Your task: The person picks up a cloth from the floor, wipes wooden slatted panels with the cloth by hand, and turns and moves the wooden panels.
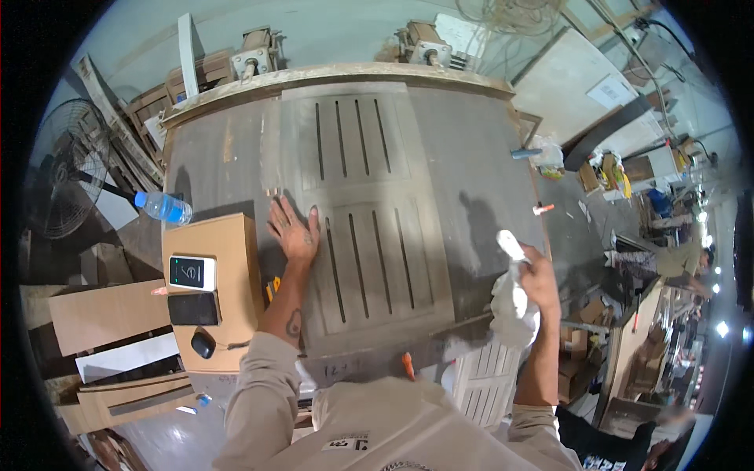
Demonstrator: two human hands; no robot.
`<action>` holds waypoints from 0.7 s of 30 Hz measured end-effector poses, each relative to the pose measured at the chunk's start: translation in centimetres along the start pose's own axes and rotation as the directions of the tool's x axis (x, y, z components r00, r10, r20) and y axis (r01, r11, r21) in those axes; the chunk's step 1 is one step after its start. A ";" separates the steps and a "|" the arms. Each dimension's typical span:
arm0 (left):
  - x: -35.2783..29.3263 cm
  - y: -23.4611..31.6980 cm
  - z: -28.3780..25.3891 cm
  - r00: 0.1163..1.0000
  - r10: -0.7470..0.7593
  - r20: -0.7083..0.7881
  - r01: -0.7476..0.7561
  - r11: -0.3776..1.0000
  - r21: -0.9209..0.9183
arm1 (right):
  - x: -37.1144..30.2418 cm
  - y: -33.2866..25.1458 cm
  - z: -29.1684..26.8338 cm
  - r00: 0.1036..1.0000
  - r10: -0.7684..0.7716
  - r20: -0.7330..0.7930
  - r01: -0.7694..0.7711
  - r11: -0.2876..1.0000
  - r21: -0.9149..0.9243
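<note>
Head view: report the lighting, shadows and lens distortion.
In the head view, the far wooden strip bows upward into an arc; in the same view, a dark shadow falls on the bench left of the right hand; also in the head view, distant lamps glare white, while the slotted panel reads clearly.

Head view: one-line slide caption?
Left hand spread at the left edge of a slotted panel lying on a worktable; right hand grips a white item to the panel's right.
</note>
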State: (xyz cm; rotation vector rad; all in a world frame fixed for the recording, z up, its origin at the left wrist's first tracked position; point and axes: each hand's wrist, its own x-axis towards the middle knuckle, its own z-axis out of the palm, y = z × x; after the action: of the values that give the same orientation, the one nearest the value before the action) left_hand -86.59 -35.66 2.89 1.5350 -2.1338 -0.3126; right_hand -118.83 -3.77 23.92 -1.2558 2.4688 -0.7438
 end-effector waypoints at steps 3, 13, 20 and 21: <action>1.6 0.0 1.3 0.992 -0.103 0.068 0.094 0.988 0.126 | 6.9 0.9 5.5 0.993 -0.064 0.100 0.066 0.998 -0.016; 2.7 2.2 0.7 0.938 -0.220 0.268 0.146 0.951 0.271 | 40.4 -1.2 19.1 0.930 -0.368 -0.014 0.354 0.905 -0.237; 3.1 1.9 0.9 0.925 -0.253 0.283 0.152 0.930 0.335 | 49.0 -3.3 25.6 0.942 -0.304 0.144 0.317 0.658 -0.683; 3.4 2.2 1.1 0.931 -0.236 0.279 0.142 0.936 0.321 | 49.3 -2.4 26.1 0.948 -0.301 0.105 0.291 0.681 -0.673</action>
State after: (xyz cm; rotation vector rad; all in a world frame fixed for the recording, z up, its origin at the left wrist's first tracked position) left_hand -89.83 -38.21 3.79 1.9885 -2.3606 -0.3339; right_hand -134.28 -53.20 3.07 -1.9337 2.6736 0.1698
